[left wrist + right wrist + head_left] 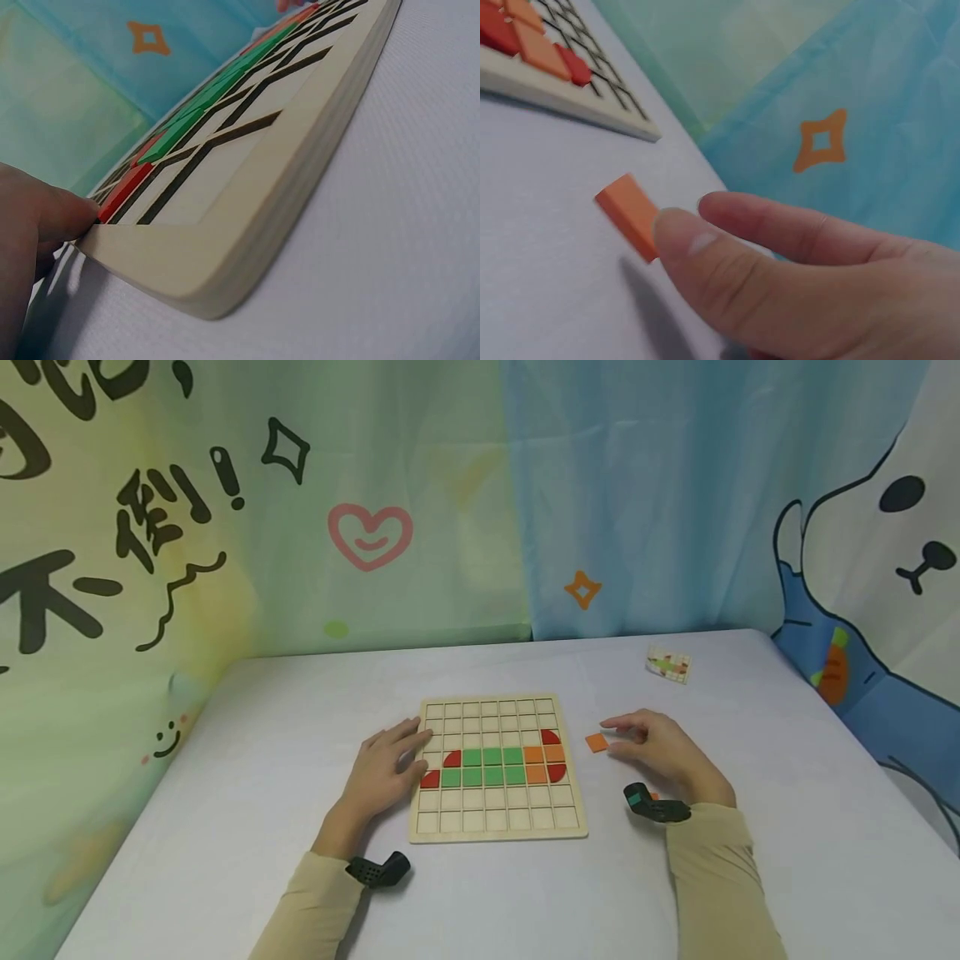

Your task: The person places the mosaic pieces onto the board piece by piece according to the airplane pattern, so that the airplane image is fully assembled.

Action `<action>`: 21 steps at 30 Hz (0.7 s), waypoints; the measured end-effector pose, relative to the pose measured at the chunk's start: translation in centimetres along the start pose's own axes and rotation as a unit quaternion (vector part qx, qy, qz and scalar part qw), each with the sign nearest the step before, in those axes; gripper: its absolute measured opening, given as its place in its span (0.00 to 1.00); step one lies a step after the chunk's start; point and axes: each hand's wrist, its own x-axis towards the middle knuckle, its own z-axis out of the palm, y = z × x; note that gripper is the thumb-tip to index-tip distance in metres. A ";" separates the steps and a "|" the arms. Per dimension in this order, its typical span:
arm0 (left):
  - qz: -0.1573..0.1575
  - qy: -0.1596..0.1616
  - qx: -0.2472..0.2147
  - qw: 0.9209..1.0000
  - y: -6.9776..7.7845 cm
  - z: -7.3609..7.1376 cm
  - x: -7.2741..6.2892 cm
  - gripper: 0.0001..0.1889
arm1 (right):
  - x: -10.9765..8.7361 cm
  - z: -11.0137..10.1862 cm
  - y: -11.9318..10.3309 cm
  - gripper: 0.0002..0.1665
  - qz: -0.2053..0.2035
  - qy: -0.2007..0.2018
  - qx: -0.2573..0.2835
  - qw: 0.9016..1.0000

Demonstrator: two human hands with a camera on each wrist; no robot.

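A square wooden grid board (487,820) lies on the table, with green square tiles (492,776), orange square tiles (536,774) and red rounded tiles (557,772) set in its middle rows. At the board's left edge rests my left hand (382,772), fingers spread and thumb beside a red tile (126,191) in the left wrist view. My right hand (660,752) is off the board's right side. It pinches a loose orange square tile (627,216) by one edge at the thumb tip, while the index finger stands apart. Other fingers are hidden behind the thumb.
A small printed card (669,665) showing a coloured grid pattern lies toward the back right. Another orange piece (654,796) peeks out beneath the right wrist, beside the wrist camera (656,806). Printed curtains (450,460) hang behind the white table (510,902).
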 end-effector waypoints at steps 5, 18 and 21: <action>-0.001 -0.001 -0.001 1.000 0.1 0.0 0.0 0.26 | 0.1 0.4 0.1 0.24 -0.010 -0.003 -0.011 1.000; -0.006 -0.004 -0.001 1.000 0.2 -0.1 0.0 0.26 | 1.0 1.1 0.2 0.23 -0.024 0.018 -0.065 0.997; -0.008 -0.005 -0.001 1.000 0.2 0.0 0.0 0.26 | 1.0 1.1 0.1 0.23 -0.014 0.013 -0.058 0.998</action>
